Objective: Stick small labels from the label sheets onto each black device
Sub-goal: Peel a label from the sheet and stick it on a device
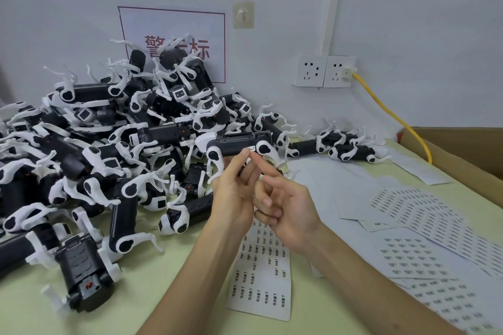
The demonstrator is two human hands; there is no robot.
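Note:
My left hand (234, 193) grips a black device with white legs (236, 145), lifted above the table in front of the pile. A small white label (251, 148) sits on the device's side, just above my left thumb tip. My right hand (283, 204) is close beside the left, index finger stretched up towards the label, the other fingers curled and empty. A label sheet (261, 272) lies flat on the table below my wrists. More label sheets (419, 223) are spread at the right.
A big heap of black devices with white legs (109, 144) fills the left half of the table. A few more (345, 144) lie along the wall. A cardboard box (462, 152) stands at the right; a yellow cable (392, 114) runs from the wall socket.

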